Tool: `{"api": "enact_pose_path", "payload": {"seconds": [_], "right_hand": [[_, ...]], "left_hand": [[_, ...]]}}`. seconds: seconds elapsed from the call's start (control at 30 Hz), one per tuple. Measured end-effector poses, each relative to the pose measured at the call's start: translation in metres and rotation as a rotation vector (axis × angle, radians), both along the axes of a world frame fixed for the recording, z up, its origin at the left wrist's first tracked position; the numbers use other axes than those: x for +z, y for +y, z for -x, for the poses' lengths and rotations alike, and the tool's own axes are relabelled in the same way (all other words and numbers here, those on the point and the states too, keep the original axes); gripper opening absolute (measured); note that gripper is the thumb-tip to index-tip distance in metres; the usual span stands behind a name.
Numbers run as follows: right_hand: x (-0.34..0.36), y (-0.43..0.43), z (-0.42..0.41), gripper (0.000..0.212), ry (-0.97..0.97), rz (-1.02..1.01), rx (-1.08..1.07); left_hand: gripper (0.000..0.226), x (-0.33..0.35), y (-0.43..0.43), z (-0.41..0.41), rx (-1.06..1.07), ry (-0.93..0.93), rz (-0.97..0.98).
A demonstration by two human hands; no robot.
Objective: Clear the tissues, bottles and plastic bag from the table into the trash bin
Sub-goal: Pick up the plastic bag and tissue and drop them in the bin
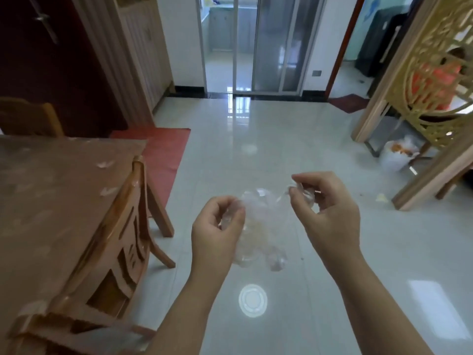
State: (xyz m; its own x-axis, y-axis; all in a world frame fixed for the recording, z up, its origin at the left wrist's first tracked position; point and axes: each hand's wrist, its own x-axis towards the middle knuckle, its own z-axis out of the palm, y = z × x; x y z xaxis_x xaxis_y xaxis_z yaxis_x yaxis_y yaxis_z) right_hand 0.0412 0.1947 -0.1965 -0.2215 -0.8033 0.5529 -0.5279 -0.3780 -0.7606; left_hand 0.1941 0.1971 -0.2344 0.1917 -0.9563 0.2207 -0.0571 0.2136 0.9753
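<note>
Left hand (217,224) and right hand (327,203) pinch the bag (261,226), not yet binned; scraps (105,164) lie on the left table (51,188).

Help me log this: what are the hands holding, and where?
A clear plastic bag, pinched at its top: left hand on one side, right hand on the other.

The plastic bag (258,226) is thin clear film, crinkled and faintly shiny. The floor (256,124) is pale tile, polished to a mirror gloss. The table (51,201) wears a smooth brown cover with a dull sheen, possibly plastic sheeting. The chair (120,226) is varnished orange-brown wood, glossy on its edges. The mat (163,149) is red, matt cloth. The round lid (253,300) is translucent white plastic. The sliding door (268,47) is glass in pale metal frames.
</note>
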Motion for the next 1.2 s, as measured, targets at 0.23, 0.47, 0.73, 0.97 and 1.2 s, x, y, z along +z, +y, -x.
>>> {"api": "enact_pose_path", "payload": {"seconds": [0.23,0.47,0.73,0.97,1.2], "right_hand": [[-0.019,-0.115,-0.018,0.013,-0.066,-0.068,0.102],[-0.027,-0.257,-0.007,0.014,-0.088,-0.072,0.147],[-0.003,-0.422,0.009,0.014,-0.121,-0.07,0.209],[-0.019,-0.517,-0.022,0.014,-0.122,-0.135,0.3],[-0.034,-0.634,-0.082,0.019,-0.087,-0.15,0.36]], "left_hand": [[0.022,-0.011,-0.099,-0.013,0.123,-0.012,-0.066],[0.024,-0.015,-0.236,-0.002,0.204,-0.038,-0.057],[0.022,0.013,-0.389,0.0,0.301,-0.033,-0.016],[0.017,0.0,-0.469,-0.023,0.399,-0.004,-0.057],[0.014,-0.019,-0.578,-0.078,0.459,0.046,-0.082]]}}
